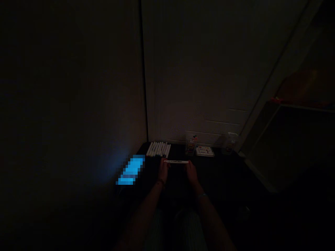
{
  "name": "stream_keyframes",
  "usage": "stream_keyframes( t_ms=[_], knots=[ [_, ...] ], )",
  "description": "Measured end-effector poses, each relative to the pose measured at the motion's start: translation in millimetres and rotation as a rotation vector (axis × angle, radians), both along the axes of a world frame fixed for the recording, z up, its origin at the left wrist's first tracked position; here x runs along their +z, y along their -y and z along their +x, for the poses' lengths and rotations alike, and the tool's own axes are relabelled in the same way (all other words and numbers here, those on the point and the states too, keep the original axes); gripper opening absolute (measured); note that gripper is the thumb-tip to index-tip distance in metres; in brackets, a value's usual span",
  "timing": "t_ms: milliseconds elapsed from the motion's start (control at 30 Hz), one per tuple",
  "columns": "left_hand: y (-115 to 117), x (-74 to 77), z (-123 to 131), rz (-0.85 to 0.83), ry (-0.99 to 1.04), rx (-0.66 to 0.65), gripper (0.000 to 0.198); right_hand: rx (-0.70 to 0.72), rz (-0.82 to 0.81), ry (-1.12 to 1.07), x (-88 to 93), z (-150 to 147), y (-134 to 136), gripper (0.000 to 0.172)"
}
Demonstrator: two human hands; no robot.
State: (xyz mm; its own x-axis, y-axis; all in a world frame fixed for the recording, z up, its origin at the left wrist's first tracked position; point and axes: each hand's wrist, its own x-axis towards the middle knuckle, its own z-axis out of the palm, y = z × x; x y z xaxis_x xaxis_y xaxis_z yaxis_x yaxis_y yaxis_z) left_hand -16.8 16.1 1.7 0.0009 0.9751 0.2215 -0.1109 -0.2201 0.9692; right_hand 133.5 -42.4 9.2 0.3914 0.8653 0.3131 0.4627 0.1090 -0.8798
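A white marker (pixel 178 161) with dark print is held level above a dark table. My left hand (pixel 163 170) is closed on its left end, and my right hand (pixel 192 171) pinches the right end. Behind my left hand lies a row of several white markers (pixel 158 149), side by side. Beyond my right hand is a flat pack of short white sticks (pixel 205 151), its details too dim to read. The low light hides most of the finger detail.
A glowing, blurred screen (pixel 131 170) lies at the left. Two clear containers, one with a printed label (pixel 191 145) and another farther right (pixel 231 142), stand along the wall (pixel 193 87). A shelf-like structure (pixel 295 104) is at the right.
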Motion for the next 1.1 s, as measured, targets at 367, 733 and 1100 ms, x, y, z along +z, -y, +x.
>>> stream_keyframes(
  t_ms=[367, 733, 1100],
  knots=[
    [-3.5, -4.8, 0.4, 0.006, -0.074, 0.041, 0.024, 0.004, 0.022, 0.01, -3.1, 0.0, -2.6, 0.031],
    [-2.7, -3.3, 0.1, 0.018, -0.07, 0.032, 0.023, -0.015, -0.018, 0.006, -3.6, 1.7, -4.1, 0.03],
    [0.0, 0.8, 0.0, 0.02, -0.036, 0.005, 0.021, -0.007, 0.0, 0.017, -5.4, 2.1, -3.5, 0.031]
  ],
)
